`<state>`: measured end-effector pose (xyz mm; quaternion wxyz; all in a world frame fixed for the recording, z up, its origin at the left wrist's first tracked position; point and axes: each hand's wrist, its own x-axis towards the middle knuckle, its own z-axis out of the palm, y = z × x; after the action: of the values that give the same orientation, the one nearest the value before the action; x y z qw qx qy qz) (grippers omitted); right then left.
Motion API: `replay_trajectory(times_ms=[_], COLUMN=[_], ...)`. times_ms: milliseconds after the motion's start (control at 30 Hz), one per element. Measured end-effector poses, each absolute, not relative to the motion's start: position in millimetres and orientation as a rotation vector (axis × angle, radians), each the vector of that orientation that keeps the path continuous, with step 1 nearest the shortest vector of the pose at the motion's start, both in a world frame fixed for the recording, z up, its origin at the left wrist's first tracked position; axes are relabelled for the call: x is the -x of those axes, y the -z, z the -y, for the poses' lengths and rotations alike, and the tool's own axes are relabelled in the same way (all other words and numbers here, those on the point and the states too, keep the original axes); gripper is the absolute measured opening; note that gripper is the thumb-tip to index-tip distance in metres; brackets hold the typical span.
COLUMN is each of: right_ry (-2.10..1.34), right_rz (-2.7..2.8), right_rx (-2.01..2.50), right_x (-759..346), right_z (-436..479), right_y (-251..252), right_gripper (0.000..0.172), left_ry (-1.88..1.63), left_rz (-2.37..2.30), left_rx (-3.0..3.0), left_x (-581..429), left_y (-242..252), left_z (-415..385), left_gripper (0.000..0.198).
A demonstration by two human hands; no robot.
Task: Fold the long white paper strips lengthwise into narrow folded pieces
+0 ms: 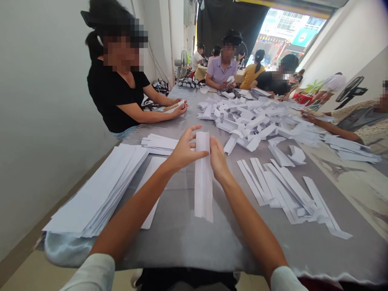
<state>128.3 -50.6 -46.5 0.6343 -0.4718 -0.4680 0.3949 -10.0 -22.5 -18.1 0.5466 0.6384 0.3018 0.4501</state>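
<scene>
A long strip of white paper with lengthwise creases lies in front of me, pointing away across the grey table. On its far left edge is my left hand, the thumb laid over the paper and the fingers curved around the side. My right hand presses against the strip's right edge near the far end, fingers together. Between them the strip's sides are partly raised. To the left, a single flat white sheet lies partly under my left forearm.
A tall stack of white sheets stands at the left edge, with shorter folded strips behind it. Folded strips lie right of me. A heap of folded paper pieces covers the far middle. Co-workers sit around the table.
</scene>
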Motion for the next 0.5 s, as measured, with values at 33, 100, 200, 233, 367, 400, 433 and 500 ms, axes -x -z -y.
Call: replay_trajectory(times_ms=[33,100,200,233,367,400,433,500], right_ry=[-0.907,-0.906,-0.853,-0.827,-0.769,-0.771,-0.781,-0.814], right_rz=[1.083,1.115,1.141,1.139,1.116,1.112,1.108,1.095], right_rx=[1.057,1.020,1.038,1.057,1.106,1.112,1.114,1.105], right_x=[-127.3,-126.3,-128.0,-129.3,-133.5,-133.8,-133.7,-132.9], right_z=[50.4,49.9,49.7,49.8,50.8,50.9,51.0,51.2], right_y=[47.5,48.8,48.3,47.5,43.5,42.7,42.2,41.7], right_gripper=[0.053,0.053,0.050,0.048,0.049,0.049,0.049,0.047], left_ry=[-1.054,-1.042,-1.102,-1.140,-1.294,-1.298,-1.295,-1.283], left_rz=[-0.685,-0.642,-0.654,-0.663,-0.735,-0.762,-0.786,-0.822], left_rx=[-1.542,-1.571,-1.574,-1.577,-1.573,-1.559,-1.541,-1.512], left_x=[8.8,6.6,4.5,4.1,1.6,0.6,-0.4,-2.3], left_y=[19.2,19.7,17.2,16.0,14.5,15.2,16.3,19.1], left_z=[23.2,25.6,29.3,30.0,30.1,29.7,29.4,28.6], left_gripper=[0.100,0.104,0.094,0.084,0.041,0.039,0.039,0.038])
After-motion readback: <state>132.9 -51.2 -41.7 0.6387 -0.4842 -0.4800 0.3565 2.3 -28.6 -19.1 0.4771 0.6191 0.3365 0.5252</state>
